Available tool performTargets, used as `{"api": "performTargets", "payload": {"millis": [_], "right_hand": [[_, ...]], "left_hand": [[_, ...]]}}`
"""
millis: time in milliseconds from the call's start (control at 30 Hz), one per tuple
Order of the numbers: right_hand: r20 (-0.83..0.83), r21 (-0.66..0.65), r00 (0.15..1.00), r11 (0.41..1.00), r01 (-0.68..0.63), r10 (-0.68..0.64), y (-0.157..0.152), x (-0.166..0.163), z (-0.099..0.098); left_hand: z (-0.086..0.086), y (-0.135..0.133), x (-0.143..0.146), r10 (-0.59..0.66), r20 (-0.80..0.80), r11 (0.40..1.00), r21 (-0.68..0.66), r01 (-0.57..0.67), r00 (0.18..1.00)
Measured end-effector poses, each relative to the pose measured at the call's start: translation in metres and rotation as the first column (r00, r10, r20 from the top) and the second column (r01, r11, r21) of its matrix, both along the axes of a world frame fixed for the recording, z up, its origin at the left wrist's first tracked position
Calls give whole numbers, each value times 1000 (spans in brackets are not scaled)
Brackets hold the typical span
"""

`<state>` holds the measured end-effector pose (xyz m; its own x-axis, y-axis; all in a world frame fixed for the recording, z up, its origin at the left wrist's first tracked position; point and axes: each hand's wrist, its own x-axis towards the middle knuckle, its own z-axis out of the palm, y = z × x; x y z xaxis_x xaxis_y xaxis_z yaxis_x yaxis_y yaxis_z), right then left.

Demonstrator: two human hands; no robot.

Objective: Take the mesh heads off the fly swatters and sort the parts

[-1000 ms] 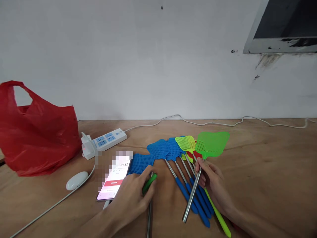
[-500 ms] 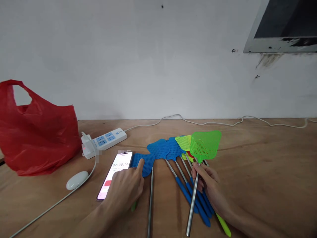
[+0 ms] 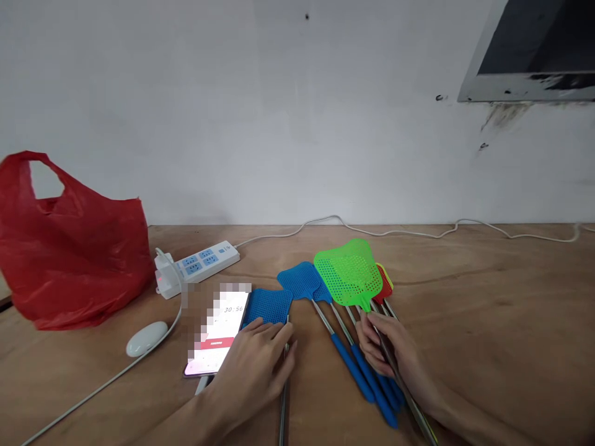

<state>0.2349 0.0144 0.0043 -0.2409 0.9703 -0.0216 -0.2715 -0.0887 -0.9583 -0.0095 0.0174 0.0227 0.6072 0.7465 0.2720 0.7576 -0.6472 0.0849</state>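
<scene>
My right hand (image 3: 395, 347) is closed around the neck of a green fly swatter (image 3: 351, 272). The swatter's perforated head leans left over several other swatters, and its metal shaft slants down toward me. Fingers of my left hand (image 3: 260, 365) close about a slim metal rod (image 3: 282, 415) lying lengthwise on the table. Just beyond that hand is a blue swatter head (image 3: 269, 305), partly under a lit phone (image 3: 216, 337). Between my hands lie blue fly swatters (image 3: 302, 280) with metal shafts and blue handles. A red swatter head (image 3: 385, 285) peeks out behind the green one.
On the left a red plastic bag (image 3: 79, 254) stands on the wooden table (image 3: 488, 328). Near it are a white power strip (image 3: 199, 266) with a plug in it and a white oval device (image 3: 146, 339) with a cable. A thin white cord (image 3: 385, 234) runs along the wall.
The green swatter's head has swung left, and its shaft now slopes down to the right. My left hand has moved from pointing beside the phone to the metal rod.
</scene>
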Motion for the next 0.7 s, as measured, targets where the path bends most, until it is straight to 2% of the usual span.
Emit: {"api": "performTargets", "payload": {"millis": [100, 200, 333, 400, 533, 700], "right_hand": [[-72, -36, 996, 998, -50, 47, 2, 3, -3], [-60, -52, 993, 993, -102, 99, 4, 5, 0], [-39, -59, 970, 969, -242, 240, 4, 7, 4], [-39, -70, 944, 942, -328, 326, 2, 8, 2], [6, -140, 890, 881, -452, 457, -5, 8, -1], [20, -202, 842, 827, -525, 539, -11, 5, 9]], "left_hand": [[1, 0, -1, 17, 133, 998, -69, -8, 991], [3, 0, -1, 86, 286, 989, -138, -48, 954], [4, 1, -2, 200, 501, 972, -211, -106, 842], [2, 1, -2, 219, 585, 967, -235, -96, 781], [-1, 3, -3, 161, 659, 978, -208, -28, 735], [1, 4, -6, -15, 629, 988, -110, 108, 777]]}}
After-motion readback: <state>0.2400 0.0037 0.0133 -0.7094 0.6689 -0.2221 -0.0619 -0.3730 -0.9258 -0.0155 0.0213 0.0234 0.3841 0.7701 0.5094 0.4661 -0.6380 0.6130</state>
